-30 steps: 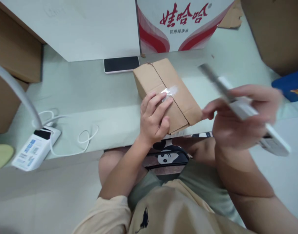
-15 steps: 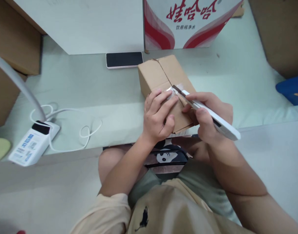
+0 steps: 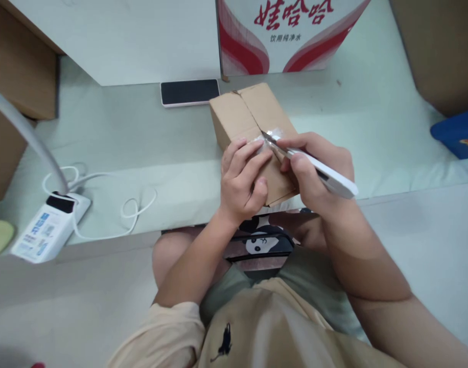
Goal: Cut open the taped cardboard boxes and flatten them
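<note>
Nearest you, above your lap, your left hand (image 3: 243,179) lies palm-down on the small, brown, rectangular cardboard box (image 3: 253,112), its fingers loosely bent, slightly spread and gripping nothing. The box sits on the pale green covered table (image 3: 180,199), near its front edge. Its long axis slants from near right to far left, and the center seam on its top runs the same way.

Your right hand (image 3: 324,168) is closed around the slim white utility knife with a metal blade (image 3: 326,176). The knife's long axis also slants, but more sideways than the seam: the handle's butt points back toward your right, and the blade points far left. Your thumb lies along the near side of the handle, your index finger along the far side, and the blade extends past both. Its tip is at the seam, by the shiny clear tape (image 3: 275,133), just beside your left fingertips; how deep it sits, you cannot tell.

Beyond the box's far left corner lies the flat black-screened phone with a pale rim (image 3: 190,92). Behind stands the white carton with red lettering and red curves (image 3: 295,43).
</note>
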A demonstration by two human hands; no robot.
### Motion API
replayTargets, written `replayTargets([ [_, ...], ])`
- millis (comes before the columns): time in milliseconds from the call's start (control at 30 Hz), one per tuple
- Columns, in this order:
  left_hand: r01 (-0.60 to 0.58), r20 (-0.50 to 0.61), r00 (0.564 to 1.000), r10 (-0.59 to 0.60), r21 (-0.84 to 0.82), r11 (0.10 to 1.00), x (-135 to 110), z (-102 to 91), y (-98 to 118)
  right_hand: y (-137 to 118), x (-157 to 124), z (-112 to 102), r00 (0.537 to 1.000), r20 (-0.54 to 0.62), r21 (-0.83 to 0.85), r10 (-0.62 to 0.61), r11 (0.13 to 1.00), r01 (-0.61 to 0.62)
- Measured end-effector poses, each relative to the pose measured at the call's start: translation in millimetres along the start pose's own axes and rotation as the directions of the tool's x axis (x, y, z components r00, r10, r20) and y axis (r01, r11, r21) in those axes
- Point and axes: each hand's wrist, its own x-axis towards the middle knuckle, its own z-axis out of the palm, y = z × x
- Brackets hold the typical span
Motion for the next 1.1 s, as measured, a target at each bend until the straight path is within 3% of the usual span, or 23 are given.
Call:
replayTargets([
  [500,-0.001,-0.003,1.0,0.0,-0.025,1.0,-1,0.2,-3,13,-15,3,0.991,-0.131,0.058,-0.012,0.998,0.02],
  [700,-0.007,0.015,1.0,0.007,-0.026,1.0,-1,-1.3,-5,12,-28,-9,0.977,-0.203,-0.036,-0.061,0.998,0.055],
  [800,-0.008,-0.005,1.0,0.008,-0.06,0.998,-2,-1.9,-6,4,-34,-17,0.964,-0.244,0.058,-0.109,0.99,0.126],
  [833,-0.007,-0.009,1.0,0.006,-0.07,0.998,-2,-2.2,-6,3,-35,-18,0.95,-0.29,0.105,-0.12,0.982,0.156],
  [900,-0.004,-0.011,1.0,0.003,-0.078,0.997,-2,-3.2,-6,7,-31,-19,0.879,-0.452,0.146,-0.15,0.96,0.238],
  [967,-0.004,-0.011,1.0,0.003,-0.07,0.998,-2,-4.3,-7,23,-23,-17,0.784,-0.6,0.108,-0.162,0.954,0.279],
  [1000,-0.005,-0.009,1.0,0.004,-0.065,0.998,-2,-5.0,-8,36,-17,-16,0.771,-0.616,0.071,-0.159,0.964,0.255],
  [1033,-0.006,-0.006,1.0,0.006,-0.063,0.998,-1,-5.8,-9,50,-12,-15,0.798,-0.584,0.026,-0.15,0.979,0.203],
  [1100,-0.007,0.018,1.0,0.009,-0.075,0.997,0,-7.7,-12,82,-4,-12,0.924,-0.373,-0.123,-0.085,0.992,0.041],
])
